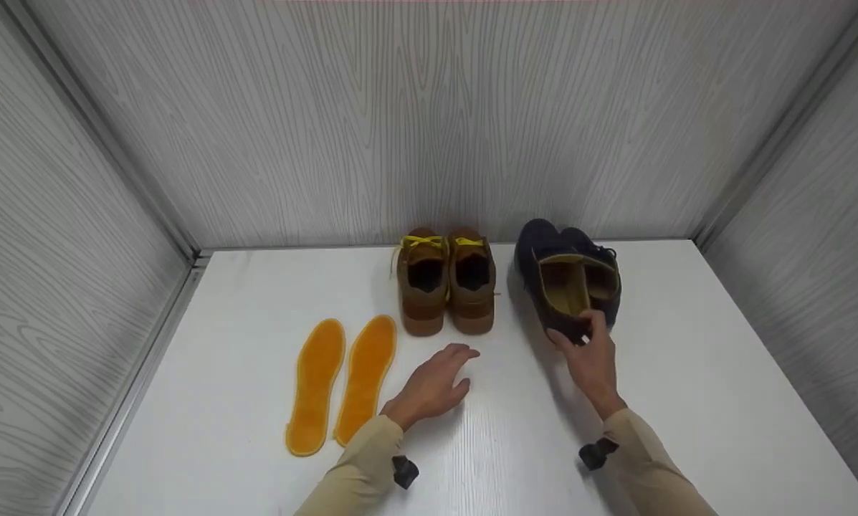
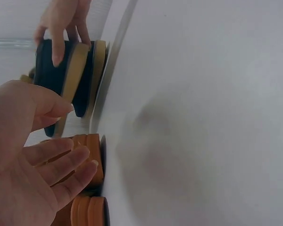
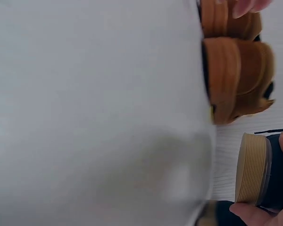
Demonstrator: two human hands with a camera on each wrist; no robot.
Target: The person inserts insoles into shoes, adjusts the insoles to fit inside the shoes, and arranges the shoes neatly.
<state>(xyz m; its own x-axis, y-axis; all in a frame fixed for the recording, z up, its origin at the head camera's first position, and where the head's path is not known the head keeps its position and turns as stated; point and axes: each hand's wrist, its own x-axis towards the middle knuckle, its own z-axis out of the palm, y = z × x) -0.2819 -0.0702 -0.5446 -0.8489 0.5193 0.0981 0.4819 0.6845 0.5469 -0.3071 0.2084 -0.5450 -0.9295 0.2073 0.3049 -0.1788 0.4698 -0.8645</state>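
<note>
My right hand (image 1: 592, 362) grips the heel of a navy shoe (image 1: 535, 269), thumb on one side and fingers at the collar. Its tan ridged sole (image 3: 252, 172) shows in the right wrist view. This shoe overlaps its mate, a second navy shoe (image 1: 578, 238), whose heel it partly hides in the head view. Over the table, my left hand (image 1: 432, 383) holds nothing, fingers loosely bent. It is nearest to the heels of two brown shoes with yellow laces (image 1: 423, 287) and to the orange insoles (image 1: 360, 376).
Two orange insoles lie side by side on the white table (image 1: 221, 373), left of the brown shoes. A grey wood-grain wall (image 1: 371, 122) rises close behind the shoes, with side panels at left and right.
</note>
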